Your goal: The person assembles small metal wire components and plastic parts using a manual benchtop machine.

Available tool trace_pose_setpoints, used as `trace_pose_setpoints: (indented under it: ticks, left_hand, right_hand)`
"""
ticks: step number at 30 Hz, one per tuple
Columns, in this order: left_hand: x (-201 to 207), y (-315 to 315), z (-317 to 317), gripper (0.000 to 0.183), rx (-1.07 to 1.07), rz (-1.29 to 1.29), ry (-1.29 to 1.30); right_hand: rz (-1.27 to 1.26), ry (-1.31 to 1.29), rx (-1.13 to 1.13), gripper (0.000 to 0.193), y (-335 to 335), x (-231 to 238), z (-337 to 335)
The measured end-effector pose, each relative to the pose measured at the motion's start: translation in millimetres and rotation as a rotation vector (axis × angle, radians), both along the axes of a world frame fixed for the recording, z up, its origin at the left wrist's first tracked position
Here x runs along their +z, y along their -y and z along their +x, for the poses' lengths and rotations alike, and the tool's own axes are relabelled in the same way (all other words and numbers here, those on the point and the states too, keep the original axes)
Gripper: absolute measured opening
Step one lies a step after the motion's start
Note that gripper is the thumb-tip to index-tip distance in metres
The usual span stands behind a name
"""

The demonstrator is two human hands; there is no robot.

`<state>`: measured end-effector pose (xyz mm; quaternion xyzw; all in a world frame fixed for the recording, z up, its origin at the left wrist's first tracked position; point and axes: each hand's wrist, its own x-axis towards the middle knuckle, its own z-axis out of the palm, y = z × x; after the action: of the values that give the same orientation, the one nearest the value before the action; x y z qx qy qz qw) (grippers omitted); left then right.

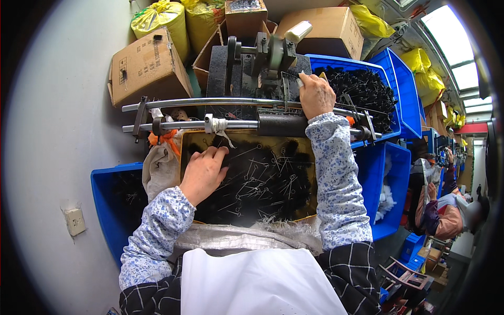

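My left hand (203,176) is over the left part of a yellow-rimmed tray (314,181), its fingers bent and its thumb apart from the index finger. The tray is heaped with small black brushes (252,178) that have thin wire stems ending in loops. My right hand (316,95) is at a dark metal machine (218,73), beyond two steel rails. Its fingers are pressed together beside a row of thin wires (290,81); whatever they hold is hidden. A wheel (275,52) and a pale cylindrical handle (298,32) sit on top of the machine.
A blue bin (395,100) of black brushes stands right of the machine, and another blue bin (396,194) below it. A third blue bin (105,210) is at left. Cardboard boxes (144,71) and yellow sacks (163,23) stand behind. Another person (446,210) sits far right.
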<state>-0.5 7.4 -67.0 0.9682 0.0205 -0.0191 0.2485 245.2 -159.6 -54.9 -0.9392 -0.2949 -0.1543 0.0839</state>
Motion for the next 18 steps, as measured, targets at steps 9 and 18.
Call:
trace_pose_setpoints:
  ticks: [9, 18]
  left_hand:
    - [25, -10, -9, 0.035, -0.05, -0.059, 0.025]
    - [52, -20, -16, 0.03, 0.031, -0.175, 0.246]
  right_hand:
    - [0.023, -0.106, -0.003, 0.021, -1, 5, -5]
    - [0.015, -0.038, 0.098, 0.024, -1, -6, 17]
